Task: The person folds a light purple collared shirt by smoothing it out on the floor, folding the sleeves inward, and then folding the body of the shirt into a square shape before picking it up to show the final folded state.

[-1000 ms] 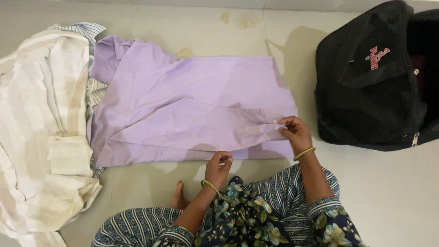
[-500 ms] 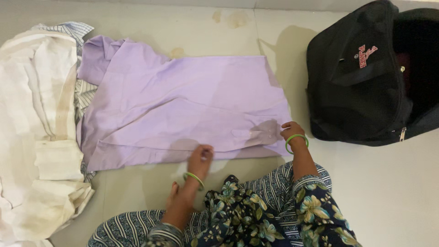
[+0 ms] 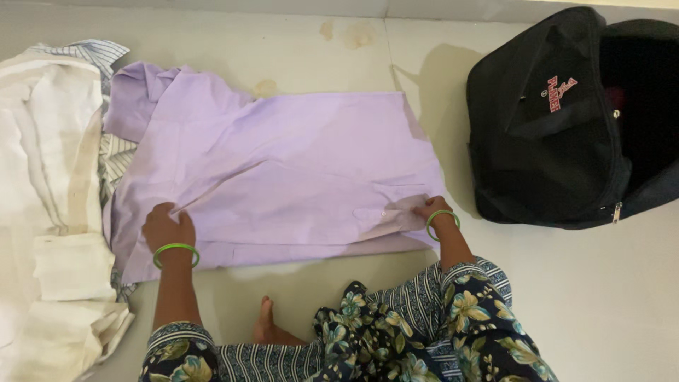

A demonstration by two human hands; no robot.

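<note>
Two hands (left hand [image 3: 166, 226]; right hand [image 3: 430, 209]) press one lilac shirt [image 3: 283, 170]

Matt lilac cloth shirt [image 3: 283, 170], smooth floor [image 3: 622, 297], black fabric bag [image 3: 552, 141]

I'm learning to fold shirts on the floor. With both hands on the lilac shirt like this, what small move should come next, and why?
Probably lift the near long edge and fold it away from the body. The left hand presses the lilac cotton shirt near its collar end, the right hand pins the cuff end, and the sleeve already lies flat across the body of the shirt, so both ends are held.
</note>
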